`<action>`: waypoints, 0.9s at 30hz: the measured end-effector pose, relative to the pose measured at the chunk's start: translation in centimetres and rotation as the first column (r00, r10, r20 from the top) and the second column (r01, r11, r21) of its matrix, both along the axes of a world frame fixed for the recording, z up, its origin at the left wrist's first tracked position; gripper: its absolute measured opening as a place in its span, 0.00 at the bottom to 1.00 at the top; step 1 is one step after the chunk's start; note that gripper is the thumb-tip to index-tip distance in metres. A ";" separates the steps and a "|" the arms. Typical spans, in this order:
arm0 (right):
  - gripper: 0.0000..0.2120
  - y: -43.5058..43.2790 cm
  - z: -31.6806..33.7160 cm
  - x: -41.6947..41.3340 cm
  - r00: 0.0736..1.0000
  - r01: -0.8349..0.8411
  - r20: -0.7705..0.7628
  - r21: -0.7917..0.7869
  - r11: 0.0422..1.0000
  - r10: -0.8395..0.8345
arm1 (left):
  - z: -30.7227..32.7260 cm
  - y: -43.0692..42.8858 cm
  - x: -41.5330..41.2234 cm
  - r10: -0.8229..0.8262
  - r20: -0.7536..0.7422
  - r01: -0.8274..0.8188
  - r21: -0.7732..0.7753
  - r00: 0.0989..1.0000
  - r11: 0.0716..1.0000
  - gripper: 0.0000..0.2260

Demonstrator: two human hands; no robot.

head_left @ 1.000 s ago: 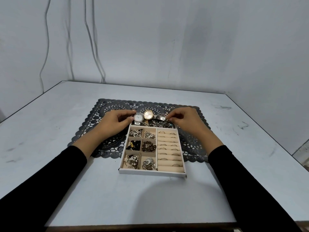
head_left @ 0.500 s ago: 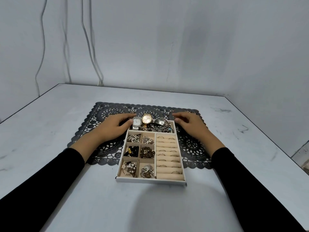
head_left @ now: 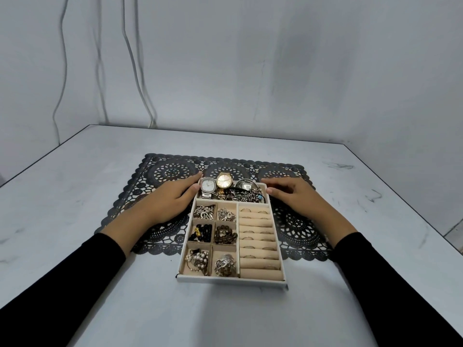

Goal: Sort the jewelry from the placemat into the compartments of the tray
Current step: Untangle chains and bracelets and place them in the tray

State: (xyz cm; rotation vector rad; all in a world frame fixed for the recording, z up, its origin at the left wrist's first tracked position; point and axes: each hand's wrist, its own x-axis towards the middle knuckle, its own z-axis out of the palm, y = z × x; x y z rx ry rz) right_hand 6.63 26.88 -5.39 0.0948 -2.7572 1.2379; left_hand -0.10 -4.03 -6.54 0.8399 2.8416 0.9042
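A white tray (head_left: 230,280) with beige compartments lies partly on the black lace placemat (head_left: 165,171). Its far compartment holds watches (head_left: 224,181) and dark bracelets. Six small left compartments hold chains, black beads (head_left: 201,231), brown beads, pearls (head_left: 198,259) and silver pieces. The right side has ring rolls (head_left: 258,242) with several rings. My left hand (head_left: 165,199) rests against the tray's far left corner, fingers relaxed. My right hand (head_left: 293,195) rests at the far right corner, fingers loosely bent, holding nothing.
The grey table (head_left: 75,186) stands against a grey wall. Cables (head_left: 135,58) hang down the wall at the back left. The table's right edge (head_left: 411,214) drops off toward the floor.
Both hands let go of the watches and moved outward to the tray's far corners. The tray sits a little nearer to me in the view.
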 end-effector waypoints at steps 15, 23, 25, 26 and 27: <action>0.20 -3.7 -2.1 4.2 0.990 0.135 -0.052 0.126 0.983 -0.130 | -0.1 1.1 4.9 0.128 -0.044 -0.128 0.021 0.991 0.992 0.21; 0.21 -4.2 -1.9 4.7 0.994 0.112 -0.031 0.165 0.980 -0.109 | 0.1 1.3 5.1 0.141 -0.034 -0.142 -0.010 0.989 0.990 0.21; 0.22 -4.1 -1.9 4.6 0.993 0.118 -0.037 0.171 0.978 -0.113 | 0.0 1.4 4.9 0.150 -0.041 -0.150 -0.002 0.988 0.989 0.21; 0.22 -4.1 -1.9 4.6 0.992 0.121 -0.040 0.175 0.977 -0.116 | 0.0 1.4 4.8 0.156 -0.045 -0.156 0.002 0.987 0.988 0.21; 0.22 -4.1 -1.9 4.5 0.992 0.123 -0.043 0.176 0.977 -0.117 | 0.0 1.4 4.7 0.161 -0.048 -0.162 0.004 0.986 0.987 0.21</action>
